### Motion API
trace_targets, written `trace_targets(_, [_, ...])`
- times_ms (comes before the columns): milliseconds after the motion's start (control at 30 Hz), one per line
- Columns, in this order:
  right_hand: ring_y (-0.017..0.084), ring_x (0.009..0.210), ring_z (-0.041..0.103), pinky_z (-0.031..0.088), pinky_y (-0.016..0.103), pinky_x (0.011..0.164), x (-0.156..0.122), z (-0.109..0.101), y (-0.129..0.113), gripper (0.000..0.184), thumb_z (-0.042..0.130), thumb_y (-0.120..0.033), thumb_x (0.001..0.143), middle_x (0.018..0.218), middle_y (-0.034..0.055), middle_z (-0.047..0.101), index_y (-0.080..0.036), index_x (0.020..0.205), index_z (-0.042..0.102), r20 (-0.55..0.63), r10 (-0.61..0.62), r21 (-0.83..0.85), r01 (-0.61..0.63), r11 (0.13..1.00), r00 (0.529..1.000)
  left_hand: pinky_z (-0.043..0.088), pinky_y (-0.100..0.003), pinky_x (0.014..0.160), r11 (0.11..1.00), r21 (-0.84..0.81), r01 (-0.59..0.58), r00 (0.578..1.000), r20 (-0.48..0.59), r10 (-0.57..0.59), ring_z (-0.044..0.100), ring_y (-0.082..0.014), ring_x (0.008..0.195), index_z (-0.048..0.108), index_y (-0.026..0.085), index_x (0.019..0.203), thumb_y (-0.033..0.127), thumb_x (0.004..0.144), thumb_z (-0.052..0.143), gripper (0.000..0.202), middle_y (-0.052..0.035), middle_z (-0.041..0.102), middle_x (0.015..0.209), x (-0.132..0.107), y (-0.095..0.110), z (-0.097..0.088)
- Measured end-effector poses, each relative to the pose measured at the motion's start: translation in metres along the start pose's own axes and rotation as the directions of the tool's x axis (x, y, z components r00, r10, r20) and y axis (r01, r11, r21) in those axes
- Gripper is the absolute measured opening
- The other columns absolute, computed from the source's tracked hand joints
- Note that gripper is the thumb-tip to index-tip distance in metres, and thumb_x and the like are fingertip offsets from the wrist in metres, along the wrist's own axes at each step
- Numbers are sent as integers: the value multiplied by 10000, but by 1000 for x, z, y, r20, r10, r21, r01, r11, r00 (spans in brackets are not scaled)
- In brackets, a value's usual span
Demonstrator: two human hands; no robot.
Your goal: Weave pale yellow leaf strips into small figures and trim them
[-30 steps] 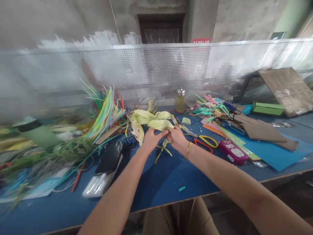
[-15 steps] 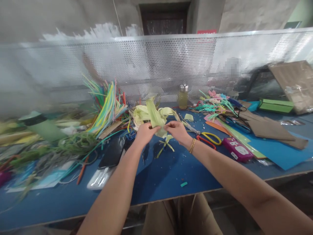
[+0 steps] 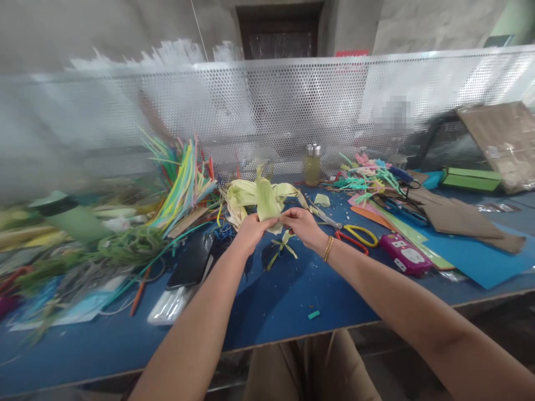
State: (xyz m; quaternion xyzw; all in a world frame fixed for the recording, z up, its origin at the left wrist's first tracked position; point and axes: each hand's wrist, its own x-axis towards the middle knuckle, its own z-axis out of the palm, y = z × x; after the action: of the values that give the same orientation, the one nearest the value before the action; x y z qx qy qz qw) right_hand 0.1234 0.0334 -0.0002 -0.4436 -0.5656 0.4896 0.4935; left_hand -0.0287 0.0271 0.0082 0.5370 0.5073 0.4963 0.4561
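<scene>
Left hand [image 3: 251, 230] and right hand [image 3: 304, 225] are both pinching this pale green leafy strip [image 3: 268, 201]. Scissors [image 3: 339, 226] just chilling on the blue table [image 3: 280, 301] nearby.

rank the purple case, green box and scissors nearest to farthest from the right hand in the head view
1. Scissors: just right of the right hand.
2. Purple case: farther right, past the scissors.
3. Green box: far right, toward the back.

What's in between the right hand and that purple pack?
In the head view, scissors with red and yellow handles lie on the blue tabletop between the right hand and the purple pack.
</scene>
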Motion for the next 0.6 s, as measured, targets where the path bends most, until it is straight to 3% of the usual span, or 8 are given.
trace_targets(167, [76,497,446,381,215,472,0,-2,0,107,637,-268,713,595,-35,542,-176,718,584,23,-13,-57,14,998,1000,317,-239,495,999,34,9,1000,-26,-8,426,-96,457,687,138,728,304,565,787,253,20,584,538,-1,3,-1])
trace_targets(367, [103,563,506,418,228,497,0,-7,1,137,656,-308,712,671,-11,591,-185,764,622,85,-54,-138,66,988,995,370,-262,546,999,32,19,1000,11,-19,524,-149,535,713,143,740,259,548,791,237,-13,641,586,-3,7,-1])
trace_targets(600, [111,577,517,411,229,509,1,-9,2,88,607,-266,728,649,-4,587,-181,710,611,85,-136,-284,155,946,987,308,-243,496,998,61,-27,1000,-7,27,469,-121,501,671,166,694,299,580,760,196,19,594,577,-2,3,-2])
